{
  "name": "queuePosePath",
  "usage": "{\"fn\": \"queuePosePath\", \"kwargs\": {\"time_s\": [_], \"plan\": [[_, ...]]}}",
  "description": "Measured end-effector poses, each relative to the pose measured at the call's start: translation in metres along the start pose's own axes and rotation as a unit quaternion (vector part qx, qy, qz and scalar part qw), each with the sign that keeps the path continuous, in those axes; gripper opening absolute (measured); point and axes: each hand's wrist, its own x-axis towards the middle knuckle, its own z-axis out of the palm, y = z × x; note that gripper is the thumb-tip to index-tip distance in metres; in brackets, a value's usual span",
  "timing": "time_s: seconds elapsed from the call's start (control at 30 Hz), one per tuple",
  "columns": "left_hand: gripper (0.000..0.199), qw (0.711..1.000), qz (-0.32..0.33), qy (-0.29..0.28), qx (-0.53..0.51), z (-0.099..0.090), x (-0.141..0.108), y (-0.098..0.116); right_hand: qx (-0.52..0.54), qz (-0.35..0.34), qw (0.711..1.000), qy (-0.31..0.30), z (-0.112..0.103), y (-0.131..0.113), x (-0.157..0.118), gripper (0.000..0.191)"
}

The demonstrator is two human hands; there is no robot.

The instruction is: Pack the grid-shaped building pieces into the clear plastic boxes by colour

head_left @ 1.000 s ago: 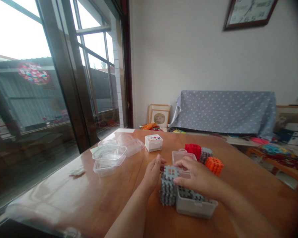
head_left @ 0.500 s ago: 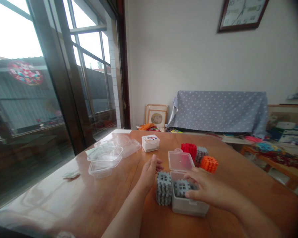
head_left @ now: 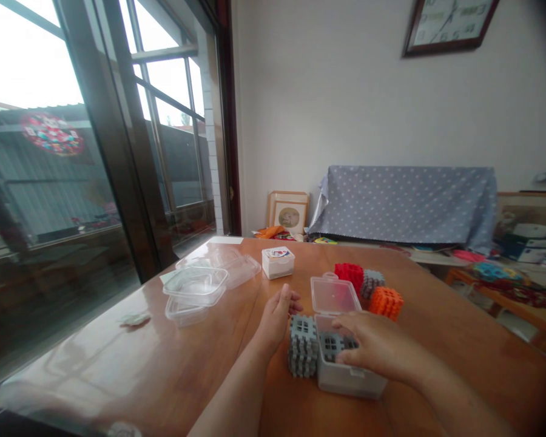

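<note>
1. Grey stack [head_left: 303, 349]: one, upright on the table [head_left: 236, 388], outside the box [head_left: 350, 383], just beside its left wall.
2. Grey pieces [head_left: 331, 345]: several, inside the box; count hidden by the hand.
3. Lid [head_left: 334, 294]: swung back, not shut. Judged part-way: grey pieces lie both in and out of the box; whether they are being filled or emptied cannot be told.
4. Red block [head_left: 348, 276], orange block [head_left: 386, 302]: assembled in form, beyond the box; no hand on either.
5. Right hand [head_left: 370, 340]: over the box, thumb and fingers parted, grey pieces beneath and between them; contact uncertain.
6. Left hand [head_left: 276, 312]: fingers loosely curved, nothing seen gripped; beside the stack's far left edge, touch unclear.
</note>
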Motion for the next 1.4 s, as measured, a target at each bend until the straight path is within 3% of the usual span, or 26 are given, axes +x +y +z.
{"fn": "queuePosePath", "kwargs": {"time_s": [0.27, 0.43, 0.67, 0.9, 1.03, 1.2, 1.4], "plan": [[0.067, 1.000, 0.002, -0.003, 0.012, 0.001, 0.001, 0.000, 0.002, 0.014, 1.000, 0.017, -0.001, 0.005, 0.001, 0.053], [0.066, 1.000, 0.002, 0.001, 0.018, 0.002, 0.001, -0.001, 0.055, -0.020, 0.997, 0.054, -0.011, -0.020, 0.006, 0.031], [0.065, 1.000, 0.016, -0.012, 0.017, 0.000, 0.001, -0.004, 0.033, -0.061, 0.997, 0.036, -0.015, -0.053, 0.011, 0.049], [0.062, 0.999, 0.024, -0.019, 0.008, 0.000, 0.002, -0.007, 0.028, -0.063, 0.997, 0.023, -0.011, -0.058, 0.017, 0.041], [0.061, 1.000, 0.018, -0.020, 0.002, 0.001, 0.000, -0.004, 0.064, -0.056, 0.996, 0.035, -0.014, -0.049, 0.014, 0.042], [0.064, 1.000, 0.011, -0.013, 0.001, 0.002, -0.001, -0.002, 0.046, -0.042, 0.995, 0.074, -0.023, -0.009, 0.001, 0.043], [0.064, 1.000, 0.015, -0.020, 0.012, 0.001, 0.002, -0.006, -0.032, 0.013, 0.999, 0.029, -0.025, 0.028, -0.019, 0.041]]}}
